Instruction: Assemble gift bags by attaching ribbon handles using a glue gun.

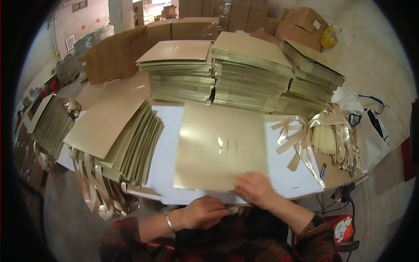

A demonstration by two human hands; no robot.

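Observation:
A gold-coloured flat board (222, 140) with short slits near its middle lies before me on white paper. At its near right corner, my right hand (257, 190) has its fingers closed on the edge, slightly blurred. Just below the table's near edge is my left hand (206, 213), apart from the board, with a bangle on the wrist. Its fingers are curled, and I cannot see whether anything is in them. To the right of the board lie loose satin ribbons (298, 140). A fanned stack of boards (108, 127) leans on the left, ribbons trailing from it over the edge.
Tall stacks of gold boards (252, 75) stand along the back. At the right are a ribbon bundle (337, 131), a blue cutter (323, 170) and a white bag (370, 140). Another board stack (52, 127) is at far left. Cardboard boxes (111, 55) stand behind.

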